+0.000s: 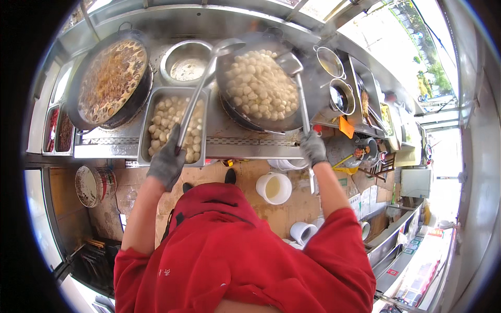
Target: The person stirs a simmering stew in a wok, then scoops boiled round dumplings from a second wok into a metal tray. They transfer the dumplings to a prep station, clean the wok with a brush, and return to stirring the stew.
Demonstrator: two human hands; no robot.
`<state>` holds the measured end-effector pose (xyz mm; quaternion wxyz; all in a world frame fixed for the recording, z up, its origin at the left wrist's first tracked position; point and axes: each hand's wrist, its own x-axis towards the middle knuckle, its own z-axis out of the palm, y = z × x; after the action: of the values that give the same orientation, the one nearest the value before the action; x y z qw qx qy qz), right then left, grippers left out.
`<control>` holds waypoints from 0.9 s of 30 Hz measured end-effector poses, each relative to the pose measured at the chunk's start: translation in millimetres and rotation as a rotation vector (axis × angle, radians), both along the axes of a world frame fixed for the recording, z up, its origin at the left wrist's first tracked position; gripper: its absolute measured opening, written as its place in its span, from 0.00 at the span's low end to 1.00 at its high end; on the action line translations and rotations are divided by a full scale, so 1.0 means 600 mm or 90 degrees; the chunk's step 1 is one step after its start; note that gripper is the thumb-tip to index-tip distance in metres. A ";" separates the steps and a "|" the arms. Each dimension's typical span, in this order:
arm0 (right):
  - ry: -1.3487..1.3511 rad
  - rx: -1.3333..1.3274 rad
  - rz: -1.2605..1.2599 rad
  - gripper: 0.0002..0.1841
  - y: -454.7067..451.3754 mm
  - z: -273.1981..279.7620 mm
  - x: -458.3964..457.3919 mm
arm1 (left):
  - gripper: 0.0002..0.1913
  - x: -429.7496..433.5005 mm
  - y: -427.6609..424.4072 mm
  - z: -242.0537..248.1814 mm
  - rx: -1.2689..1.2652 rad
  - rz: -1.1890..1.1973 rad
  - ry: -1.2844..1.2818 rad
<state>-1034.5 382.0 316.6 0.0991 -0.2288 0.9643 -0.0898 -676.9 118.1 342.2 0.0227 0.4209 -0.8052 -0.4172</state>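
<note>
My left hand (168, 160), in a grey glove, is closed around the handle of a long metal ladle (197, 92), whose bowl hangs over the left rim of a large steaming wok (283, 123). Pale round balls (262, 86) in liquid fill much of this wok. In my gloved right hand (313, 146) is the long handle of a metal wok spatula (291, 64); its blade is at the wok's upper right side. Below the ladle, a rectangular steel tray (144, 135) holds more pale balls.
A second wok (74, 98) with brown, bubbling contents stands at the left, beside a steel basin (166, 62). Small pots (342, 96) and a tray of utensils (368, 94) are at the right. White buckets (274, 188) stand on the floor near my feet.
</note>
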 end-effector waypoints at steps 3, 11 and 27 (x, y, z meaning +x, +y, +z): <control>-0.013 0.154 -0.078 0.26 0.011 -0.005 -0.129 | 0.36 -0.111 -0.010 -0.026 -0.069 -0.033 -0.076; -0.663 -0.251 -0.235 0.15 -0.015 -0.047 -0.026 | 0.38 -0.196 0.080 -0.065 0.465 0.103 0.145; -1.380 -0.835 -0.281 0.15 -0.045 -0.025 0.044 | 0.37 -0.180 0.128 -0.019 -0.069 -0.014 -0.052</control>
<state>-1008.0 354.9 301.7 0.6809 0.1183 0.1847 -0.6987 -785.1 195.1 330.9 0.0080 0.4267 -0.8313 -0.3561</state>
